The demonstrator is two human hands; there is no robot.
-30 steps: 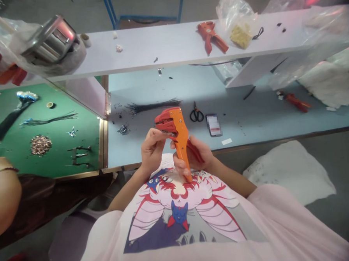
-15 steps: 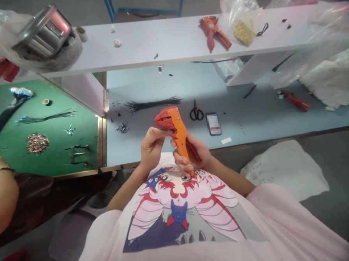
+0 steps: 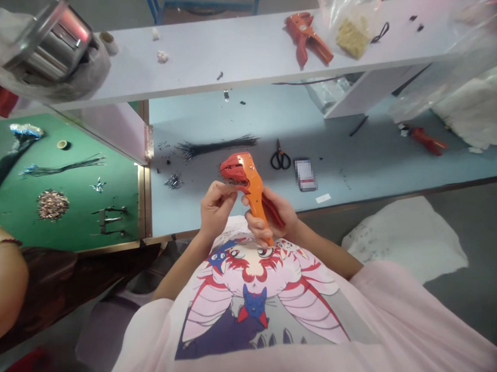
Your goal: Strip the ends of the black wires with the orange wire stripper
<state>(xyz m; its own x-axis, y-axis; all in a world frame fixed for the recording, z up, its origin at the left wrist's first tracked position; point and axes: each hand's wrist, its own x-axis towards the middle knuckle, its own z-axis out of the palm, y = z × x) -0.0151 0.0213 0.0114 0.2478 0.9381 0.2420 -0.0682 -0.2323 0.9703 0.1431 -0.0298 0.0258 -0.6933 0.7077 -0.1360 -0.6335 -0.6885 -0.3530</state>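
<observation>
My right hand [image 3: 277,215] is wrapped round the handles of an orange and red wire stripper [image 3: 252,180], held upright above the front edge of the bench. Its red jaws point left. Close under those jaws, my left hand [image 3: 217,207] is closed in a pinch, its fingertips by the tool's head; whatever they grip is too small to make out. Behind the tool, a bundle of thin black wires [image 3: 219,146] lies on the blue mat. A small pile of metal-tipped pieces [image 3: 173,181] sits left of it.
Black scissors [image 3: 280,157] and a phone [image 3: 305,174] lie right of the tool. A white shelf [image 3: 242,58] crosses above the bench, bearing another red stripper [image 3: 307,38]. To the left, a co-worker's arm [image 3: 5,276] is beside a green mat [image 3: 82,200]. Red pliers [image 3: 428,140] lie farther right.
The stripper and both hands stay almost in place; the tool's head has tilted slightly. The view has shifted a little, with the shelf higher in the picture.
</observation>
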